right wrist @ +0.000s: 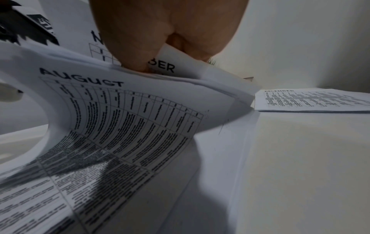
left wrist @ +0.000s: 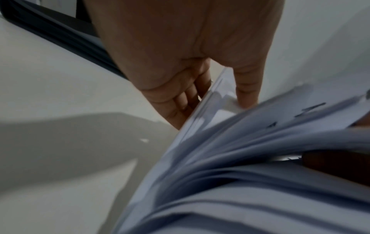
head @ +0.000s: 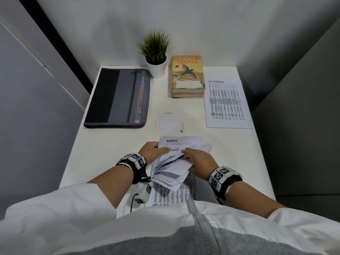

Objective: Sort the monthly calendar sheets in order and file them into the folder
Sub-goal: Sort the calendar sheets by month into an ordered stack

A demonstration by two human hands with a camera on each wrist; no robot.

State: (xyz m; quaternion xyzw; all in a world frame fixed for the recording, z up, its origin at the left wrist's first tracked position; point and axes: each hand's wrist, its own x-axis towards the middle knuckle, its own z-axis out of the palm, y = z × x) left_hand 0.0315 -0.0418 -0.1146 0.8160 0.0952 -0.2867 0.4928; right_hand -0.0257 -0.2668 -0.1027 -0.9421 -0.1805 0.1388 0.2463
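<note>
A stack of calendar sheets [head: 173,168] lies near the table's front edge, its far ends bent back and fanned. The MARCH sheet [head: 181,141] shows at the far side, with the AUGUST sheet [right wrist: 124,114] curled below it. My left hand [head: 153,149] grips the fanned sheets' left edge, thumb on top [left wrist: 247,88]. My right hand [head: 196,157] pinches several folded-back sheets [right wrist: 180,66] at their top edge. A DECEMBER sheet [head: 227,103] lies flat at the right, apart from the stack. The dark grey folder [head: 117,98] lies closed at the far left.
A potted plant [head: 156,52] stands at the back centre. Next to it two stacked books [head: 188,76] lie against the wall. A small pale blurred patch [head: 168,122] marks the table's middle. Grey partition walls enclose the white table [head: 103,150] on three sides.
</note>
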